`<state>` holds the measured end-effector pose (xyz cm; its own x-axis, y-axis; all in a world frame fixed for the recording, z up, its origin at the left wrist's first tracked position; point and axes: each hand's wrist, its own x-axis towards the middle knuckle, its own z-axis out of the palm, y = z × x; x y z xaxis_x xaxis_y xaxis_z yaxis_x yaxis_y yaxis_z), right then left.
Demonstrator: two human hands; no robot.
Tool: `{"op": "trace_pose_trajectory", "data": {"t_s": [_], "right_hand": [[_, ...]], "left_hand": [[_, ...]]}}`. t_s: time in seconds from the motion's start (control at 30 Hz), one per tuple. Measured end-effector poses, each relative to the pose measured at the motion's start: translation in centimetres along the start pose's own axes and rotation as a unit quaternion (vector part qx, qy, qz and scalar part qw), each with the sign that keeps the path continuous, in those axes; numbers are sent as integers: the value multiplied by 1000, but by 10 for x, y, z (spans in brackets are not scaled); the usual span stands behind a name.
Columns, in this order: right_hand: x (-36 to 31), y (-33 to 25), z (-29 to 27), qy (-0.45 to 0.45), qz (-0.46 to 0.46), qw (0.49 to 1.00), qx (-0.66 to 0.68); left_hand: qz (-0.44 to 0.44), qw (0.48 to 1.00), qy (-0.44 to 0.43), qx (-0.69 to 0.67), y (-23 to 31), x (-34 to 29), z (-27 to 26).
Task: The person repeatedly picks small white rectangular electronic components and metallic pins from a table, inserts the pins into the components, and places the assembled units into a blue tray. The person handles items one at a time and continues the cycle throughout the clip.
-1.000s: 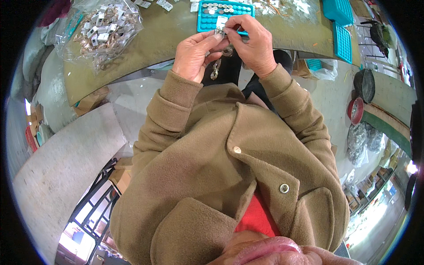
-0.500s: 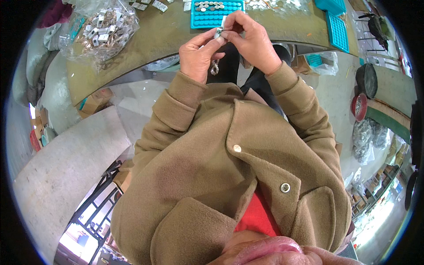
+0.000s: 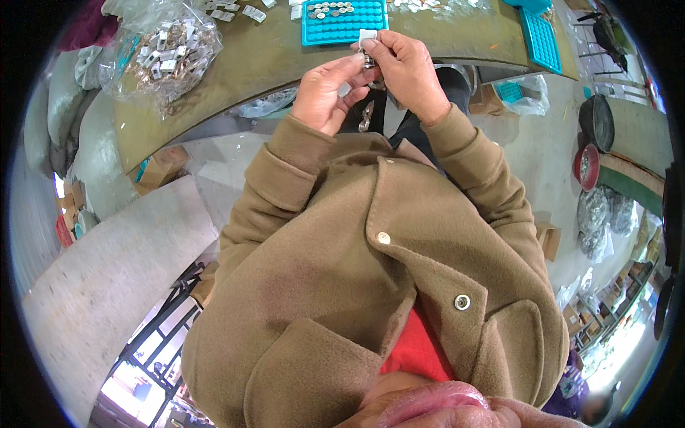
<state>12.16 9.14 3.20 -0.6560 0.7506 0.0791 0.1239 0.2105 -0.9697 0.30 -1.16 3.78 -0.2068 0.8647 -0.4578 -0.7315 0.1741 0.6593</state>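
Note:
Just in front of the table edge, my two hands meet. My right hand (image 3: 408, 75) pinches a shiny metal link bracelet (image 3: 367, 118), with a flat white tag (image 3: 367, 34) at its upper end. One end of the bracelet dangles below the fingers. My left hand (image 3: 325, 93) reaches the bracelet with its thumb tip, its other fingers curled around a small white piece (image 3: 344, 90) near the palm. Fingers hide the part where thumb and metal meet. Beyond the hands sits a blue compartment tray (image 3: 335, 34) with several round silver pieces in its far rows.
At the left of the table (image 3: 242, 68) lies a clear plastic bag (image 3: 171, 53) full of white-tagged metal pieces. Loose white tags (image 3: 253, 13) lie toward the back. Another blue tray (image 3: 542, 46) rests by the right edge. Cardboard boxes (image 3: 163, 167) stand underneath.
The white tag now stands above my right fingers, and my left hand has drawn slightly back and opened a little. The dangling bracelet end has moved right. The view has shifted slightly.

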Motion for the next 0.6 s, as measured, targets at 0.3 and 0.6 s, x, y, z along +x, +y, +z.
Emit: {"op": "trace_pose_trajectory", "data": {"t_s": [0.3, 0.6], "right_hand": [[1, 10, -16, -116, 130, 921, 349], [-2, 10, -27, -173, 48, 966, 188]], "left_hand": [[-153, 954, -115, -229, -10, 13, -21], [-153, 937, -44, -312, -19, 18, -17]]}}
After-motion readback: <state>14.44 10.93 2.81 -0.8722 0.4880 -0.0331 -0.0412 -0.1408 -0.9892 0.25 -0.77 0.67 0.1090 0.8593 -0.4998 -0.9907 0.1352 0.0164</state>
